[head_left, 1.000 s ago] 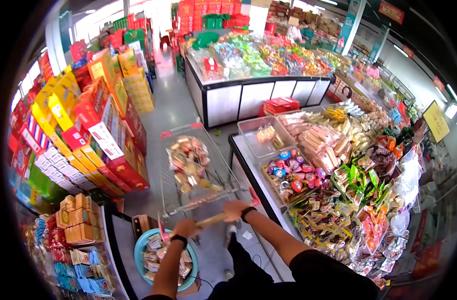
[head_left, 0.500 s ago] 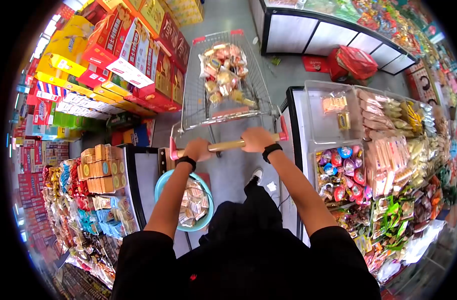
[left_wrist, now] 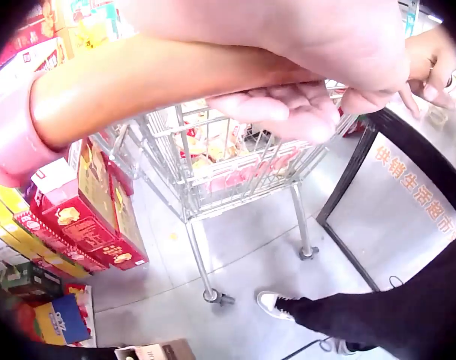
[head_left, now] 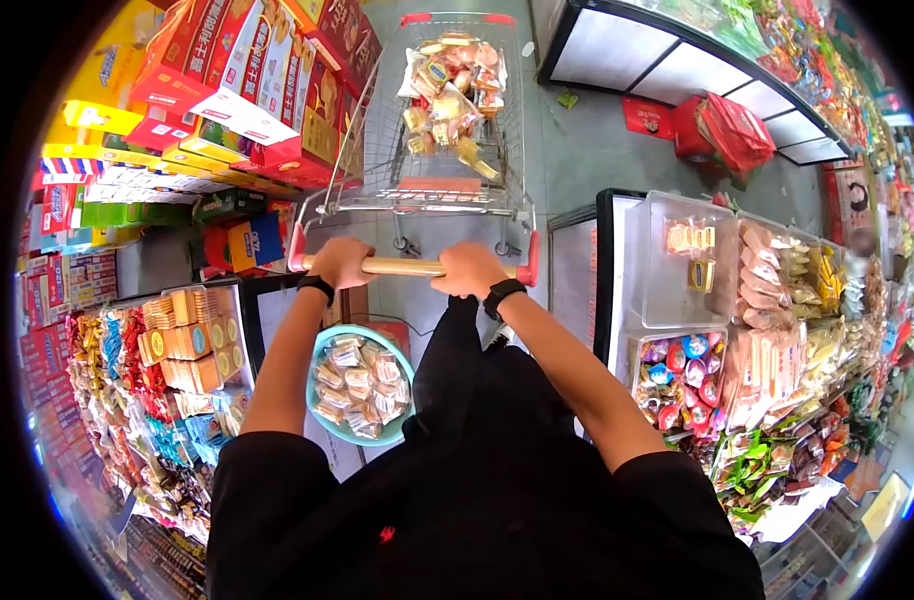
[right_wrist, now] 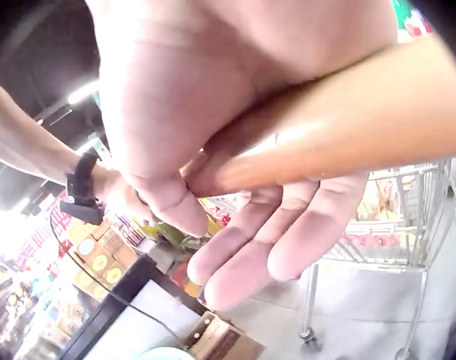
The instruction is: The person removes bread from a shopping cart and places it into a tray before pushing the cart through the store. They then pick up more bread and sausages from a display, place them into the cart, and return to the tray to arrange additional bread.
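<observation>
Near the centre, cart handle: pale wooden bar with red end pieces, running level from side to side, gripped by both hands.
Left hand: at ten o'clock, fingers curled round the bar near its left end; black band at the wrist.
Right hand: just above centre toward twelve o'clock, fingers wrapped beneath the same bar; dark wristband behind it.
Shopping cart: twelve o'clock, wire-sided, its basket beyond the hands.
Bagged snacks: twelve o'clock, lying inside the basket.
Teal basin: between seven and eight o'clock, filled with small wrapped packets.
Red cartons: between ten and eleven o'clock, stacked.
Biscuit stacks: nine o'clock, on a display.
Clear bin: three o'clock, holding a few packs.
Shiny, colourful sweets: between three and four o'clock, just beside that bin.
Red bag: two o'clock, on the floor.
</observation>
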A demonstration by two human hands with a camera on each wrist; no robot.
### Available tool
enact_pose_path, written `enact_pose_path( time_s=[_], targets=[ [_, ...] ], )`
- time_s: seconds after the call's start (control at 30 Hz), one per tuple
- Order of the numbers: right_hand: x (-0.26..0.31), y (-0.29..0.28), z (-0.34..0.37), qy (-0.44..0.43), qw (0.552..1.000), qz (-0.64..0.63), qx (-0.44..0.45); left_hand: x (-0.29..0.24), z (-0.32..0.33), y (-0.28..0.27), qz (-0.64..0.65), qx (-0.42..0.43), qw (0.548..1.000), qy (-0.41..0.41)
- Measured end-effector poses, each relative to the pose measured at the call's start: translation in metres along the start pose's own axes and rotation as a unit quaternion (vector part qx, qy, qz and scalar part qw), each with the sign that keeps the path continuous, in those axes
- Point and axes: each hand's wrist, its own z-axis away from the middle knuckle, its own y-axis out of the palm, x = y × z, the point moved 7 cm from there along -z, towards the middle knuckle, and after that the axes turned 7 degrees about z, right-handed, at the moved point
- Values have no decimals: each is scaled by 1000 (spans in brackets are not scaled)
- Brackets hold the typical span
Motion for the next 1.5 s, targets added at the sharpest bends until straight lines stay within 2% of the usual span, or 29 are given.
enact_pose_path(
  time_s=[0.03, 0.1, 0.13, 0.27, 0.47, 0.53, 0.63, 0.73, 0.77, 0.83, 0.87, 0.9, 0.97, 1.0, 1.07, 1.1, 1.13, 1.17, 1.2, 1.23, 1.27, 1.3, 1.33, 1.37, 1.4, 1.43, 1.47, 1.5],
  targets=[
    [11, 3, -10, -6, 1000, -11, -23, 15, 3, -5, -9, -26, 999, 20],
    [33, 17, -32, -18, 996, -32, -76, 45, 13, -11, -32, -23, 998, 43],
    [48, 17, -37, -40, 985, -48, -159, 63, 10, -21, -47, -30, 997, 55],
    [103, 21, -61, -35, 983, -87, -161, 119, 20, -34, -46, -3, 997, 58],
    [153, 40, -96, -17, 981, -119, -155, 178, 36, -39, -59, -44, 995, 68],
    [171, 41, -103, -18, 977, -127, -170, 191, 39, -43, -86, 2, 995, 51],
    [189, 41, -107, -25, 967, -149, -207, 199, 46, -61, -119, -7, 992, 35],
    [178, 32, -110, -14, 965, -145, -220, 200, 42, -56, -136, -54, 989, 31],
    [171, 37, -113, -23, 974, -141, -178, 197, 40, -57, -110, -90, 989, 32],
    [164, 11, -101, -138, 953, -170, -211, 188, 38, -67, -93, -100, 991, 12],
    [155, -6, -91, -198, 937, -183, -224, 184, 34, -71, -82, -106, 991, -2],
    [145, -19, -91, -254, 929, -247, -110, 185, 31, -72, -65, -108, 992, -1],
    [110, -80, -92, -244, 908, -339, -26, 191, 29, -69, -75, -93, 991, -62],
    [82, -116, -100, -247, 899, -358, -53, 190, 27, -73, -91, -90, 988, -82],
    [-4, -166, -152, -175, 941, -278, -83, 201, 29, -67, -76, -52, 989, -114],
    [-52, -202, -186, -184, 940, -228, -176, 208, 30, -67, -71, -31, 990, -119],
    [-107, -225, -222, -116, 950, -176, -229, 216, 23, -71, -72, -17, 990, -123],
    [-152, -256, -251, -42, 963, -182, -195, 223, 20, -77, 8, 41, 986, -159],
    [-205, -267, -288, -56, 953, -125, -270, 223, 7, -102, 94, 85, 973, -191],
    [-249, -280, -323, -73, 963, -69, -251, 221, -5, -129, 174, 125, 950, -229],
    [-283, -289, -354, -90, 969, -12, -231, 203, -37, -160, 258, 141, 917, -269],
    [-311, -297, -377, -19, 979, 15, -204, 181, -77, -200, 244, 24, 939, -241],
    [-332, -303, -397, 49, 983, 43, -174, 157, -126, -231, 215, -17, 947, -238],
    [-344, -300, -419, 54, 991, 45, -116, 139, -173, -245, 308, -80, 926, -204],
    [-352, -293, -437, 56, 996, 48, -57, 133, -212, -221, 457, -96, 861, -203],
    [-359, -282, -449, 59, 997, 51, 3, 132, -253, -198, 271, -124, 946, -129],
    [-367, -267, -458, 62, 997, 25, -32, 108, -316, -193, 383, -108, 914, -83],
    [-378, -245, -470, 68, 995, 1, -73, 107, -368, -159, 457, -100, 881, -78]
  ],
)
